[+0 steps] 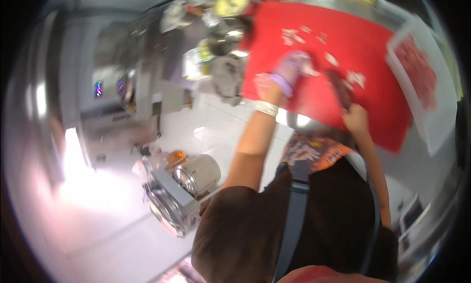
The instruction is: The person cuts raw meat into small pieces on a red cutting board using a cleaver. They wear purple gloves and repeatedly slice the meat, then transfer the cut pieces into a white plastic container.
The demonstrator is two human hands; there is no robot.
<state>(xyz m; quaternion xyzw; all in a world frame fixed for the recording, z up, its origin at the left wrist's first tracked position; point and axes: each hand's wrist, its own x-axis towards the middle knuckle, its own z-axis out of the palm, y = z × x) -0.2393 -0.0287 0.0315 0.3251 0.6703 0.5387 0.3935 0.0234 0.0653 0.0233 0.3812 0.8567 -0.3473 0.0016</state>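
My left hand (292,67), in a purple glove, rests low over a red cutting board (312,21). A pale piece of meat or fat (312,71) shows at its fingertips; blur hides whether the fingers grip it. Beside the left wrist lies a pinkish-white piece (262,83). My bare right hand (356,119) is closed on the handle of a knife (338,86), whose dark, blurred blade points away from me over the board. More pale scraps (292,36) are scattered toward the far side, and another piece (356,78) is just right of the blade.
A white plastic tub (423,117) of pink raw meat (415,69) stands at the board's right. Left of the board are a steel bowl (225,36), a striped cloth (228,77) and a yellow round item (232,2). A metal machine (173,194) stands lower left.
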